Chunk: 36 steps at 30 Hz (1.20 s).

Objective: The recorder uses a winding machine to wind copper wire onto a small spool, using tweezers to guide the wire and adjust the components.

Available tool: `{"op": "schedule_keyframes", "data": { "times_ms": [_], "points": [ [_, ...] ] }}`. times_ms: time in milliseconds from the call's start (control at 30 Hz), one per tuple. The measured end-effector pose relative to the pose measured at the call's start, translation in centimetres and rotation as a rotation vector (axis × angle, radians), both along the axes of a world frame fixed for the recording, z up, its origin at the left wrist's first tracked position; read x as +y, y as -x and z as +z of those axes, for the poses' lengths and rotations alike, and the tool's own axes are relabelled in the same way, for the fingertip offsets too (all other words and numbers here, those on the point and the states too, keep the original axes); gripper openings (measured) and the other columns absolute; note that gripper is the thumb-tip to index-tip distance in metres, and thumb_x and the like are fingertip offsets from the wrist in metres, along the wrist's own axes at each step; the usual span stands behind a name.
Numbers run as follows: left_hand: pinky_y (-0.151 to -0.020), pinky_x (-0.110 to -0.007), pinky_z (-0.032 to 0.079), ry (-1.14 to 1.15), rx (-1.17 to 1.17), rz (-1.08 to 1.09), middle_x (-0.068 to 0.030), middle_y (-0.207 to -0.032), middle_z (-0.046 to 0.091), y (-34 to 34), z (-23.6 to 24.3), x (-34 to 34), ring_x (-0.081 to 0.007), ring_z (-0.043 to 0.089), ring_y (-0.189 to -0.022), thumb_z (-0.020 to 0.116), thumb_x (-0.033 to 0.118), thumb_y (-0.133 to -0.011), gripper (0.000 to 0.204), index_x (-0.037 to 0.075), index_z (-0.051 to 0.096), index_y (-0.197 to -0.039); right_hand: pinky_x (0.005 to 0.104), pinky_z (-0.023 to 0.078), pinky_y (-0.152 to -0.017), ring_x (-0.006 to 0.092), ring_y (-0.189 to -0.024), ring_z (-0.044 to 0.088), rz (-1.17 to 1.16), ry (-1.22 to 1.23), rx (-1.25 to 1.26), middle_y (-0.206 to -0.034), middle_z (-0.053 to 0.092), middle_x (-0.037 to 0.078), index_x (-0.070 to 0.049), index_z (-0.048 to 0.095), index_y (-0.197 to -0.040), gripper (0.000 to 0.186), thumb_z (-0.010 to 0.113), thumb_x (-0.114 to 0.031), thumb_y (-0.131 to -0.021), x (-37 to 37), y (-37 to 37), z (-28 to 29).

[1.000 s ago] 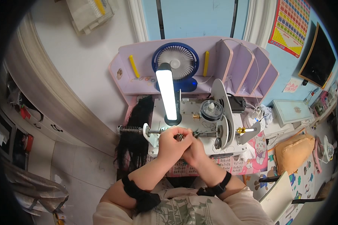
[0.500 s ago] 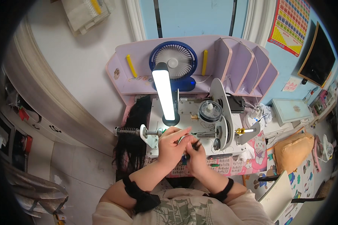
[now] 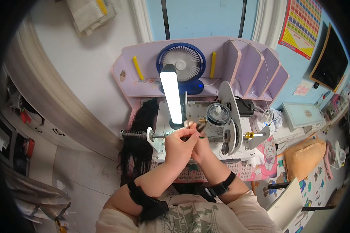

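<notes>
My left hand [image 3: 179, 145] is closed at the machine's thin horizontal rod, thumb and fingertips pinched together; what they pinch is too small to name. Right beside it, partly covered by the left fingers, my right hand [image 3: 200, 147] reaches up past the rod with its fingers curled. Something dark and blurred shows at the right fingertips. The rod runs across a white bench machine [image 3: 165, 112], from a coil spring [image 3: 134, 134] at the left to a round disc [image 3: 228, 136] at the right. Behind the hands sits a clear spool of dark thread [image 3: 217, 114].
A lit bar lamp [image 3: 171, 95] stands just behind my hands, with a blue fan [image 3: 180, 64] further back. Long black hair [image 3: 136, 136] lies left of the machine. A lilac shelf [image 3: 144, 58] closes off the back. An orange cushion [image 3: 305, 155] lies to the right.
My right hand has moved up and away from me, from below the rod to past it, with the dark thing at its fingers. The left hand stays close to the rod.
</notes>
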<state>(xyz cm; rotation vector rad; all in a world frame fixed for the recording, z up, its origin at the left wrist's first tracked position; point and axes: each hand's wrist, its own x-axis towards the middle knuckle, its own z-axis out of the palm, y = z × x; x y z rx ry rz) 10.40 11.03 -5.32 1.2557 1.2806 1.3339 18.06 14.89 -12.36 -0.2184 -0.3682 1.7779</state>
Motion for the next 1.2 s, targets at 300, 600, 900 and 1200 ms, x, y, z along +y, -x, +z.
{"op": "schedule_keyframes", "data": {
  "times_ms": [300, 600, 900, 1200],
  "points": [
    [-0.052, -0.017, 0.031, -0.331, 0.266, -0.450, -0.0073, -0.111, 0.058, 4.0, -0.3, -0.2, -0.0008, 0.038, -0.056, 0.061, -0.001, -0.068, 0.006, 0.004, 0.059, -0.072, 0.0251, 0.039, -0.072, 0.0113, -0.080, 0.049, -0.266, -0.035, -0.393, -0.093, 0.053, 0.003, -0.005, 0.057, -0.086, 0.012, 0.062, -0.015, -0.090, -8.5, -1.6, 1.3],
    [-0.058, -0.018, 0.031, -0.271, 0.092, -0.436, -0.0099, -0.111, 0.058, 4.0, -1.3, 0.0, -0.0041, 0.037, -0.061, 0.048, -0.001, -0.068, 0.010, 0.003, 0.054, -0.075, 0.0204, 0.034, -0.059, 0.0070, -0.062, 0.043, -0.458, 0.143, -0.516, -0.074, 0.049, -0.002, -0.006, 0.054, -0.091, 0.014, 0.063, -0.016, -0.090, -8.0, -1.7, 1.5],
    [-0.060, -0.018, 0.033, -0.191, -0.063, -0.458, -0.0095, -0.112, 0.058, 3.7, -1.5, -0.3, -0.0030, 0.040, -0.068, 0.049, 0.006, -0.077, 0.014, 0.005, 0.050, -0.091, 0.0217, 0.038, -0.057, 0.0084, -0.062, 0.048, -0.486, 0.269, -0.537, -0.077, 0.060, 0.002, -0.003, 0.062, -0.085, 0.011, 0.070, -0.010, -0.083, -6.4, 0.3, 2.9],
    [-0.079, -0.025, 0.041, -0.217, 0.008, -0.441, -0.0134, -0.111, 0.058, 3.8, -1.9, -0.2, -0.0127, 0.053, -0.091, 0.042, 0.000, -0.081, 0.014, 0.003, 0.049, -0.093, 0.0327, 0.044, -0.059, 0.0219, -0.064, 0.054, -0.999, -1.163, -1.311, -0.084, 0.058, 0.007, -0.006, 0.060, -0.090, 0.021, 0.069, 0.000, -0.072, -10.4, -2.9, 3.5]
  ]
}}
